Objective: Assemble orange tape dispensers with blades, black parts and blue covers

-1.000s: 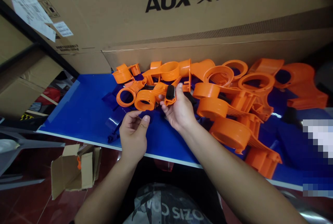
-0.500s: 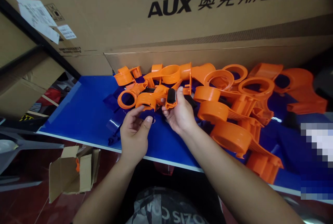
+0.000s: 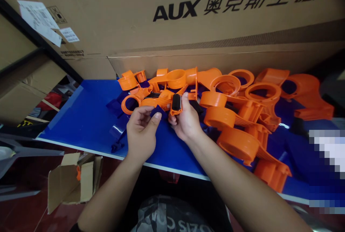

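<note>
My right hand (image 3: 187, 118) is closed round an orange tape dispenser (image 3: 176, 109) with a black roller (image 3: 176, 101) at its near end. The dispenser's ring end lies further off, partly hidden among the other orange parts. Between thumb and index finger, my left hand (image 3: 141, 127) pinches a small dark blue flat piece (image 3: 158, 109), just left of the roller and apart from it. Beyond the left fingers lies an orange ring part (image 3: 131, 104).
Several orange tape dispensers (image 3: 238, 144) crowd the blue tabletop (image 3: 72, 117) at the back and right. A large cardboard box (image 3: 121, 27) stands behind. Small dark parts (image 3: 118, 147) lie near the front edge. An open carton (image 3: 60, 185) is on the floor.
My left hand has closed its thumb and finger on the dark blue piece and lifted it slightly towards the roller. The right hand keeps its hold, nearly still.
</note>
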Demonstrator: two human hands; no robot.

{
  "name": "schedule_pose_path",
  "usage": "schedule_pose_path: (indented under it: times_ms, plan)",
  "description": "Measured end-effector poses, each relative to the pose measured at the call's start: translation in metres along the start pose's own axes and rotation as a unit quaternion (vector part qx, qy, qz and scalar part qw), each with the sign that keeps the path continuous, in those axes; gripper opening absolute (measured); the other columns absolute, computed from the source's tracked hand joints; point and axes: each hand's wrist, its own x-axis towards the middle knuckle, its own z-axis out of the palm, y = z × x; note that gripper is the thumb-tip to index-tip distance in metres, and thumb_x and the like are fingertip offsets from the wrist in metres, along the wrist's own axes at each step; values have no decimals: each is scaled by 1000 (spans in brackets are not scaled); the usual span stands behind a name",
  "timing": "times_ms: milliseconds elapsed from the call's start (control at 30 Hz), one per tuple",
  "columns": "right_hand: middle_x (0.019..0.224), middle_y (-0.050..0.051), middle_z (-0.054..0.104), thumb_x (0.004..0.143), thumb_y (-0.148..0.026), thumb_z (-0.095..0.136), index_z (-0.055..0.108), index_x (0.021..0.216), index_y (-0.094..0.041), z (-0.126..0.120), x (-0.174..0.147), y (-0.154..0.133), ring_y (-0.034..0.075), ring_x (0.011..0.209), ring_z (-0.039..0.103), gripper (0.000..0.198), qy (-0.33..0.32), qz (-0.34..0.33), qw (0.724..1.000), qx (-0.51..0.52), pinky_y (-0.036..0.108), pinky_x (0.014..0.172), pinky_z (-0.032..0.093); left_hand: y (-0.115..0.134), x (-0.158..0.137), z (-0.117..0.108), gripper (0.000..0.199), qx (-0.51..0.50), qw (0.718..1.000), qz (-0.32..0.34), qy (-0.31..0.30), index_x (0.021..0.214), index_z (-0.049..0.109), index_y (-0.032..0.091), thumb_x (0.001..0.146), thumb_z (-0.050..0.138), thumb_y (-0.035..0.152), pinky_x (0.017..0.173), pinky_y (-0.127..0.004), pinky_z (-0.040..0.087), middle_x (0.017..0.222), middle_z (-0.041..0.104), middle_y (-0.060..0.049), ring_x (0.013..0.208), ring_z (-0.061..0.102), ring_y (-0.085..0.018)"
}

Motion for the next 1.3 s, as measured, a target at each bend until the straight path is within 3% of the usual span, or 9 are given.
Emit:
schedule_pose_path:
  times_ms: [333,633,1300]
  plan:
    - [56,-7,56,81,-87,74,54,80,-23,-1,-1,1,5,35,39,67,-10,4,1000,22,18,32,29,2,11,11,32,-62,998,-19,-13,105,71,21,89,90,42,77,-28,72,93,73,1,78,75,-12]
    - [55,-8,57,83,-81,77,57,82,-24,2,-2,1,5,34,40,61,13,16,999,32,17,31,29,-4,0,13,26,-30,998,-24,-45,104,73,21,89,89,35,80,-27,69,92,76,-1,82,76,-14]
    - [58,-8,55,84,-80,77,62,88,-23,0,-1,3,6,38,42,59,0,5,999,35,20,34,26,-13,-8,29,33,-115,992,-56,-18,97,70,18,87,93,41,77,-31,73,84,81,-1,75,83,-17]
